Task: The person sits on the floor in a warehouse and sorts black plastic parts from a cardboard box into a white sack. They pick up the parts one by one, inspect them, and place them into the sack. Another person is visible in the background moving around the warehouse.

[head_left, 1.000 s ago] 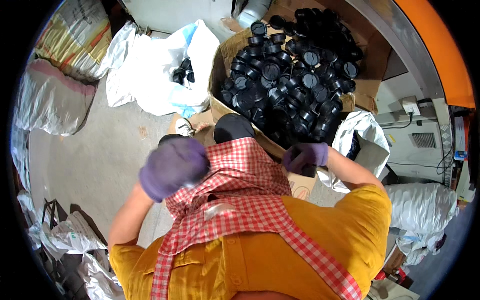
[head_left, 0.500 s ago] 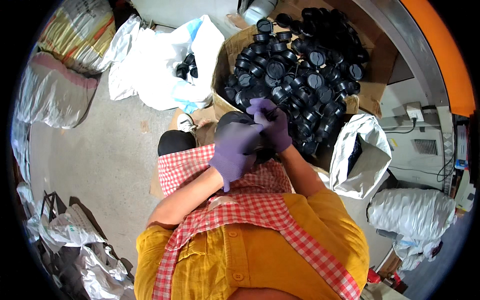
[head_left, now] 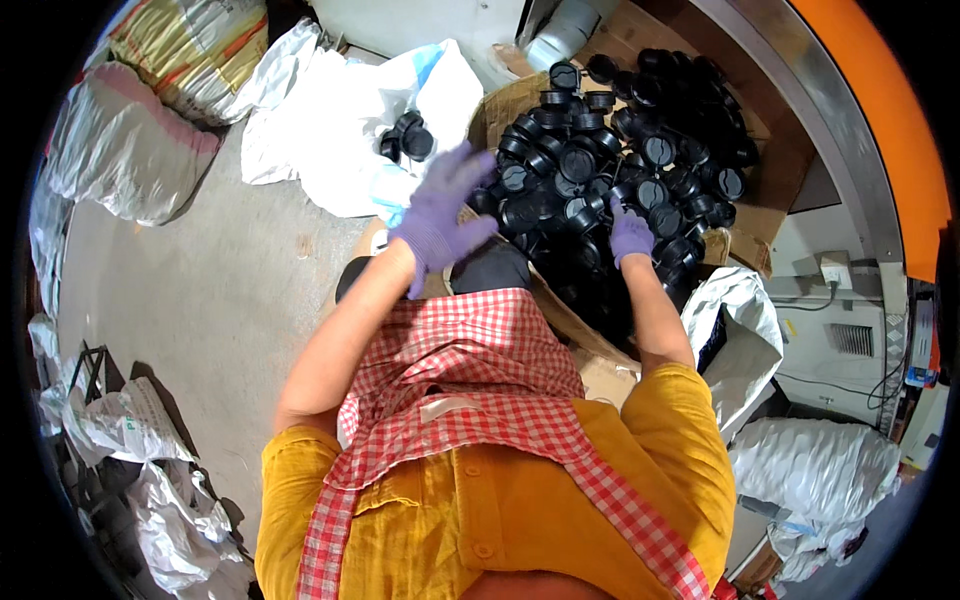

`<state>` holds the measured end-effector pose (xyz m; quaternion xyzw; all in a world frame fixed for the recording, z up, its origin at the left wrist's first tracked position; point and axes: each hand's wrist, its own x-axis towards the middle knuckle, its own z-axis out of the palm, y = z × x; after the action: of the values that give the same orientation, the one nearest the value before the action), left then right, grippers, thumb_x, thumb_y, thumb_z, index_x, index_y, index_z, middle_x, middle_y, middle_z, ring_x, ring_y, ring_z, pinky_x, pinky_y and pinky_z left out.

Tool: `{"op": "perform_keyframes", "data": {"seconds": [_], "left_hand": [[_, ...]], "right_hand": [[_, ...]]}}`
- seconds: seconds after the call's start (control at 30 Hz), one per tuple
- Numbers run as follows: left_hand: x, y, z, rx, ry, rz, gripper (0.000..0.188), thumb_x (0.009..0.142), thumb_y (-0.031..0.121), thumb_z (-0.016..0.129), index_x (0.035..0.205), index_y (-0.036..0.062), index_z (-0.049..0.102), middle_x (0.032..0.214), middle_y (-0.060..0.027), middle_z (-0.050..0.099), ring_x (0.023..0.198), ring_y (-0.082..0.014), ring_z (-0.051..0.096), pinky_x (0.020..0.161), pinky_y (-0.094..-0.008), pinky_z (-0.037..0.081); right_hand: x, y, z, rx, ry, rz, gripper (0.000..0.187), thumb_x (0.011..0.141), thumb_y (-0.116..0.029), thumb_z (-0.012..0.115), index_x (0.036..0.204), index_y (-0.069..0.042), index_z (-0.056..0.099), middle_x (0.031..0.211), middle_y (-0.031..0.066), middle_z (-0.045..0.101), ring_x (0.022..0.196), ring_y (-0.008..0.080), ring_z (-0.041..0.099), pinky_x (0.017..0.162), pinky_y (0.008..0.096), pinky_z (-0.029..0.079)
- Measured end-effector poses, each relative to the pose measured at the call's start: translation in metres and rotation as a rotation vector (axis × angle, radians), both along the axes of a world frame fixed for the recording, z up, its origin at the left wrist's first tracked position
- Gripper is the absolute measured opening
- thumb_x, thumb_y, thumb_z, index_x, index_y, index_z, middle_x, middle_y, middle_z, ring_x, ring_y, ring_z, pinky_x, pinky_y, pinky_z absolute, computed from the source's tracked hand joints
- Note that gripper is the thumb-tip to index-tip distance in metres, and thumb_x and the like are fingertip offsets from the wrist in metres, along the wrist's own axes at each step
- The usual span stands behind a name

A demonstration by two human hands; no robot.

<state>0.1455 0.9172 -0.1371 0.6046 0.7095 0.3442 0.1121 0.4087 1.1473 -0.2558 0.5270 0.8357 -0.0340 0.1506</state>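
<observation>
My left hand (head_left: 445, 205), in a purple glove, is spread with nothing in it, beside the mouth of a white plastic bag (head_left: 330, 130). Several black caps (head_left: 408, 138) are in that bag's opening. Over on the right, my right hand (head_left: 631, 236), gloved the same way, reaches into a large cardboard box (head_left: 492, 112). Its fingers stretch out onto a heap of round black plastic caps (head_left: 578, 163), many with a flip lid; the fingertips partly blend into the heap, and I see no cap lifted in them.
A white sack (head_left: 735, 345) stands open against the box's right side. Filled sacks (head_left: 135, 150) lie at the far left, and crumpled bags (head_left: 175, 510) at the near left. An orange-edged metal frame (head_left: 875, 100) curves along the right. Another stuffed bag (head_left: 815, 460) lies near right.
My hands were together over my lap and have parted. The left has moved left to the white bag, its fingers spread; the right has gone into the box. The caps in the bag look differently arranged.
</observation>
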Motion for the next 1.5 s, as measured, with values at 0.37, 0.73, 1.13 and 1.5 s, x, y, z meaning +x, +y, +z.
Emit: {"op": "perform_keyframes", "data": {"seconds": [0.37, 0.73, 1.13, 1.5], "left_hand": [[0.070, -0.026, -0.040, -0.174, -0.816, -0.093, 0.054, 0.078, 0.015, 0.066, 0.126, 0.0000, 0.047, 0.109, -0.0140, 0.059, 0.099, -0.0204, 0.057, 0.089, -0.0296, 0.044], [0.098, 0.015, -0.064, -0.121, -1.277, 0.060, 0.054, 0.079, 0.015, 0.065, 0.126, -0.0026, 0.044, 0.106, -0.0118, 0.059, 0.096, -0.0179, 0.057, 0.080, -0.0289, 0.049], [0.051, -0.054, -0.010, -0.311, -0.740, -0.272, 0.036, 0.072, 0.008, 0.060, 0.108, 0.0034, 0.060, 0.095, -0.0093, 0.064, 0.087, -0.0169, 0.060, 0.081, -0.0287, 0.048], [0.064, -0.089, 0.044, 0.242, 0.375, -0.752, 0.038, 0.077, 0.018, 0.054, 0.114, 0.0118, 0.059, 0.102, -0.0106, 0.061, 0.093, -0.0270, 0.060, 0.074, -0.0371, 0.051]], "right_hand": [[0.040, 0.001, 0.070, 0.329, 1.062, -0.133, 0.033, 0.089, -0.025, 0.053, 0.117, -0.007, 0.056, 0.099, 0.0149, 0.065, 0.087, 0.0346, 0.062, 0.081, 0.0371, 0.048], [-0.014, -0.156, 0.042, -0.797, 1.578, -0.507, 0.033, 0.089, -0.019, 0.056, 0.120, -0.008, 0.053, 0.079, 0.0039, 0.061, 0.066, 0.0124, 0.059, 0.056, 0.0241, 0.048], [-0.025, -0.155, 0.129, -0.398, 0.925, 0.751, 0.039, 0.078, -0.012, 0.069, 0.115, -0.009, 0.057, 0.105, 0.0137, 0.063, 0.091, 0.0280, 0.063, 0.079, 0.0346, 0.049], [-0.008, -0.165, 0.150, -1.916, 0.358, 0.085, 0.024, 0.077, -0.020, 0.067, 0.091, -0.001, 0.064, 0.078, 0.0046, 0.064, 0.071, 0.0111, 0.059, 0.065, 0.0270, 0.048]]}}
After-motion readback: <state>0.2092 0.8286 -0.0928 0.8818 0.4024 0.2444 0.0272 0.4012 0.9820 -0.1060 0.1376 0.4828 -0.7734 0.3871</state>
